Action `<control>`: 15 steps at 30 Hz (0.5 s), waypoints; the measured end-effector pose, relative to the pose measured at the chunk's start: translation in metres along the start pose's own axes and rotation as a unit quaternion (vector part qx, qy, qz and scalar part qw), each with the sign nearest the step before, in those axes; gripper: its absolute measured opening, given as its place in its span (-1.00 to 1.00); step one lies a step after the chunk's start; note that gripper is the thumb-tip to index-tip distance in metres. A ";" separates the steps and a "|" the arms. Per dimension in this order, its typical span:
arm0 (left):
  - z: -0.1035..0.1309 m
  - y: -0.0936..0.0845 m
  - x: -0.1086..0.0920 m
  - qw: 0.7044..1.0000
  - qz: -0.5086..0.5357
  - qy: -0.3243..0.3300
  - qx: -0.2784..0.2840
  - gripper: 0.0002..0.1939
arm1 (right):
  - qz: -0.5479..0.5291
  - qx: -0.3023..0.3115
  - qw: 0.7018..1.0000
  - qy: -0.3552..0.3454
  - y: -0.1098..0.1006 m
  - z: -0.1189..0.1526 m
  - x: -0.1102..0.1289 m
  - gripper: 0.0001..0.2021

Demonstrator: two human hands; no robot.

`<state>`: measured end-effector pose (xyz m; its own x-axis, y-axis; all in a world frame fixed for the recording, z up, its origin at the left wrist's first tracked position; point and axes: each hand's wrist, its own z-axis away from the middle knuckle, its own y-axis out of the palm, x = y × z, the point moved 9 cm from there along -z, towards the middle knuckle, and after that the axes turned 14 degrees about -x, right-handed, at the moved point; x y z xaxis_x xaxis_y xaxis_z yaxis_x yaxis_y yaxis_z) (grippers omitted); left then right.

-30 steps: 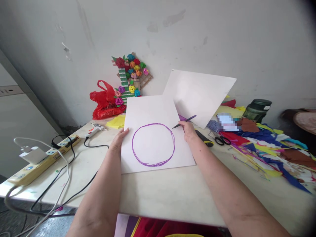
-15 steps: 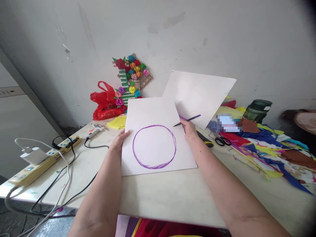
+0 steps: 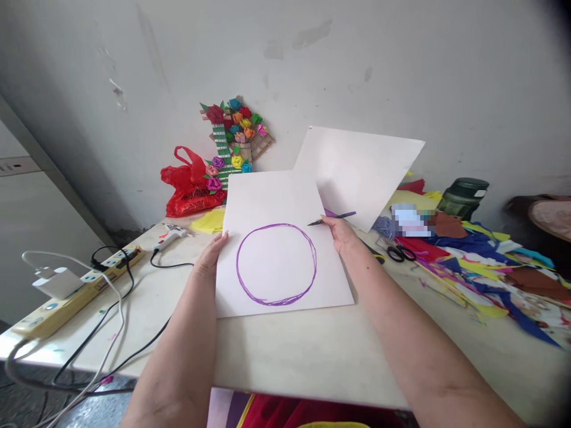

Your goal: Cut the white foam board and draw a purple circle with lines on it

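A white board (image 3: 274,199) leans up from the table, with a purple hand-drawn circle (image 3: 238,264) on its face. My left hand (image 3: 211,254) grips the board's left edge, thumb in front and the other fingers hidden behind. At the right edge, my right hand (image 3: 339,233) steadies the board and pinches a dark purple marker (image 3: 345,215), its tip pointing left above the circle. Behind stands a second white board (image 3: 368,169), tilted against the wall.
To the left lie a power strip (image 3: 27,326) with cords and a glue gun (image 3: 167,239). A red plastic bag (image 3: 181,181) and a paper-flower craft (image 3: 220,142) stand at the back. Scissors (image 3: 400,253), coloured scraps (image 3: 504,279) and a green bottle (image 3: 464,199) are at right.
The marker has tilted flatter in my right hand, its tip shifting slightly left. Both hands still hold the board; the whole view has shifted a little.
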<state>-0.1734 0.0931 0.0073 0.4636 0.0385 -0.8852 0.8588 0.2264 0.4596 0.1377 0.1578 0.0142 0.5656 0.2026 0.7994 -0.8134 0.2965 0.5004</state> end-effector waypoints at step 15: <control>-0.020 -0.037 -0.012 0.978 0.181 0.025 -0.098 -0.23 | -0.180 -0.026 0.962 -0.205 0.007 0.019 0.059 -0.83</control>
<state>-0.2149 0.1040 -0.0005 0.7139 0.1971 -0.6719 0.5803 0.3705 0.7253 0.1626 0.1536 0.0709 0.6988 -0.3040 0.6475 -0.5618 0.3271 0.7599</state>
